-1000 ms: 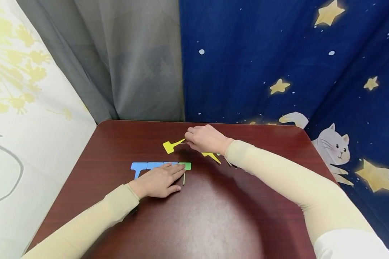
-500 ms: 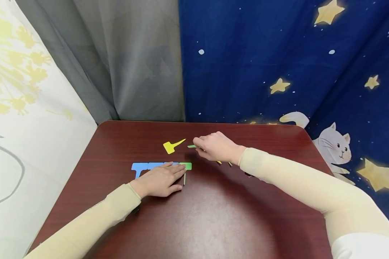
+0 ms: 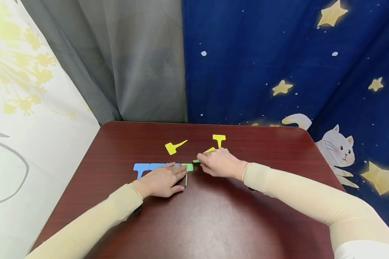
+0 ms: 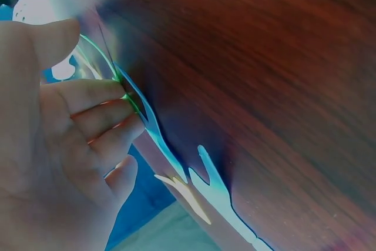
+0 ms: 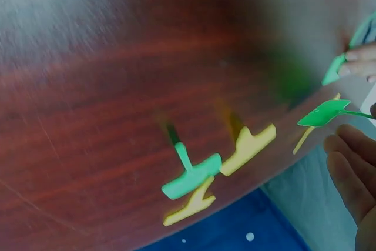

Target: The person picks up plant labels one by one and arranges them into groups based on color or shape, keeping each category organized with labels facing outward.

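T-shaped plant labels lie on a brown table (image 3: 194, 223). My left hand (image 3: 160, 181) rests flat, fingers extended, over a side-by-side row of blue labels (image 3: 141, 167) ending in a green label (image 3: 189, 167); its fingertips touch the green one and cover part of the row. Just right of that row, my right hand (image 3: 222, 163) pinches another green label (image 5: 324, 113) by its thin stem. In the right wrist view, the held label's flat head points away from the fingers, toward the row's green end.
One yellow label (image 3: 171, 148) lies behind the row. Beyond my right hand are another yellow label (image 3: 219, 137) and a third yellow label (image 3: 210, 149), partly hidden. A loose green label (image 5: 192, 180) lies among them. Curtains (image 3: 246, 72) hang behind the table's far edge.
My right hand has moved from the back of the table, lifting away a green label and bringing it nearer the row. Yellow labels behind it have come into view. My left hand stays put.
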Motion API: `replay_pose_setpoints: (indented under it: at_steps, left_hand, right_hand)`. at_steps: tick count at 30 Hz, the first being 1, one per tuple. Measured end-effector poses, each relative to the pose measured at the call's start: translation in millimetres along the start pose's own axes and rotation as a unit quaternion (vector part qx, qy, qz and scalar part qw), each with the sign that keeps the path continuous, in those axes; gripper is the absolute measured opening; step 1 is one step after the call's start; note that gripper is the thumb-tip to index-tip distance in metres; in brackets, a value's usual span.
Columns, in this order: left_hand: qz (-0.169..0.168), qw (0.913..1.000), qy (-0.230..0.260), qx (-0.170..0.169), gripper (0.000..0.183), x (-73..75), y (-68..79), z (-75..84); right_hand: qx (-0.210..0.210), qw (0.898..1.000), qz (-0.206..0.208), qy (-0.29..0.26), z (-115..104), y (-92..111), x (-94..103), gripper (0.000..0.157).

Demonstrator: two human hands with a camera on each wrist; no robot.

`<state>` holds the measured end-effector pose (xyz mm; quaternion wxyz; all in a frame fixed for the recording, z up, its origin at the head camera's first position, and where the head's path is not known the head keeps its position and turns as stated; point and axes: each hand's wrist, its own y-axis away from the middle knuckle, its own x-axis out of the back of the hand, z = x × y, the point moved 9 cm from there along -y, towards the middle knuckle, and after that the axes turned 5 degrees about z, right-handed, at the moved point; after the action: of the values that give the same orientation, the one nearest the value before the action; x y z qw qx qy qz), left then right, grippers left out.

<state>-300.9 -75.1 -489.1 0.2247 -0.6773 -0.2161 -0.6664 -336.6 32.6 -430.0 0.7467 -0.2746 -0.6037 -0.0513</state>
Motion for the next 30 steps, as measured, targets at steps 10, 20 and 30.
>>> replay_pose_setpoints:
  at_steps: [10,20,30]
  left_hand:
    - [0.004,1.0000,-0.001,-0.001,0.064,-0.2,-0.2,0.1]
    - [0.005,1.0000,-0.005,0.000,0.063,1.3,0.1,-0.9]
    - [0.008,1.0000,-0.004,-0.004,0.064,0.3,-0.1,-0.2]
  right_hand:
    - [-0.009,0.999,-0.024,-0.036,-9,16,-25.6,0.016]
    - [0.019,1.000,0.006,-0.010,-23,23,-30.4,0.019]
    - [0.007,1.000,0.022,-0.014,-21,24,-32.2,0.048]
